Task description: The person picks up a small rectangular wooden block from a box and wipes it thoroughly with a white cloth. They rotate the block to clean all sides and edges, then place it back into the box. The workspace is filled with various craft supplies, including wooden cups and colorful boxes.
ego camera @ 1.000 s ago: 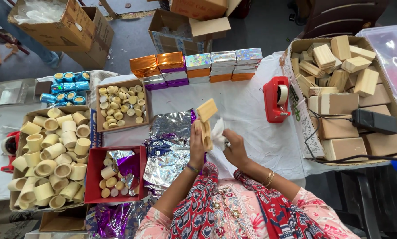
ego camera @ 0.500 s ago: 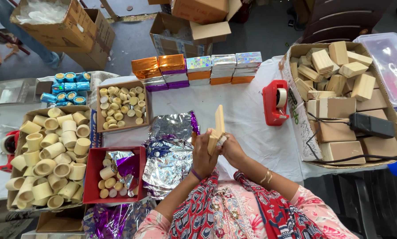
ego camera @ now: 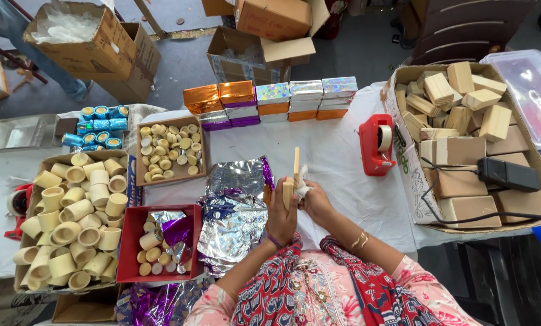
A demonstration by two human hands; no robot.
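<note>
My left hand [ego camera: 281, 212] grips a small pale wooden block [ego camera: 288, 191] held on edge, with a thin flat piece [ego camera: 296, 164] sticking up above it. My right hand [ego camera: 316, 202] is closed on a scrap of white cloth or paper [ego camera: 302, 182] pressed against the block's right side. Both hands hover over the white table [ego camera: 337, 151], just right of crumpled silver and purple foil sheets [ego camera: 234, 208].
A red tray [ego camera: 130, 259] with small cylinders and foil sits at left, beside a box of hollow pale cups [ego camera: 71, 211]. A red tape dispenser [ego camera: 376, 145] and a carton of wooden blocks [ego camera: 464, 133] lie right. Foil-wrapped boxes [ego camera: 270, 99] line the far edge.
The wooden block has been turned from flat-facing to edge-on and brought slightly lower, and my right hand has closed in against it with the white scrap.
</note>
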